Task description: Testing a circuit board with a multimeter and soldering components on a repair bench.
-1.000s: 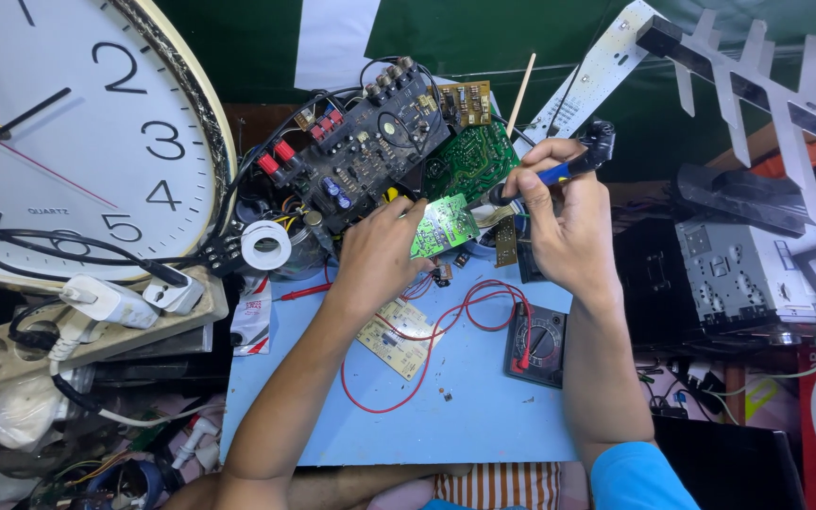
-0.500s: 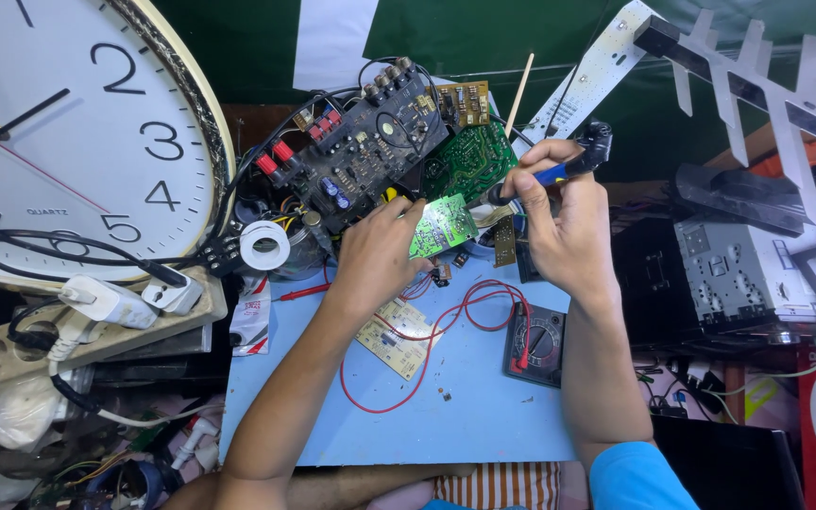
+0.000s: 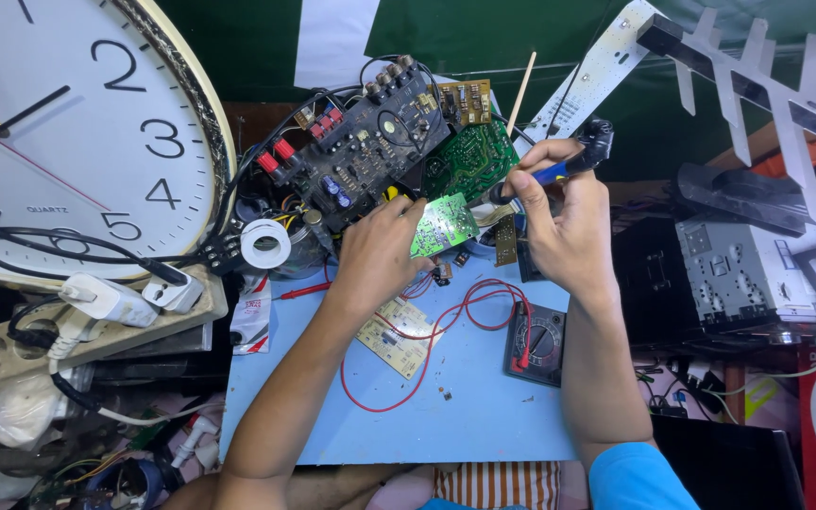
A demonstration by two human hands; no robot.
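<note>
A large white wall clock (image 3: 59, 142) fills the left side beyond the counter (image 3: 465, 416), leaning over a beige power strip (image 3: 87, 326) with white plugs in it. To the right of the counter sit a grey metal chassis (image 3: 743, 274) and a long pale perforated bracket (image 3: 710, 66) slanting overhead. At the counter's far edge a big black circuit board (image 3: 361, 151) with red parts is propped up, with a green circuit board (image 3: 469, 161) leaning against its right side.

The work looks to be mid-way: the left hand (image 3: 375, 255) is closed on a small green circuit board (image 3: 443, 225), pinching its left edge and holding it tilted above the far edge of the counter. The right hand (image 3: 564, 227) is wrapped around a blue-handled soldering iron (image 3: 559, 170), its tip pointed toward that small board; whether it touches cannot be told. No finished joint can be made out.

In the middle of the counter a tan circuit board (image 3: 397, 335) lies unattended, and a black multimeter (image 3: 535, 342) rests near the right edge. Its red lead (image 3: 408, 378) loops across the counter under both forearms, where it could snag. A white tape roll (image 3: 265, 243) sits off the far left corner.
</note>
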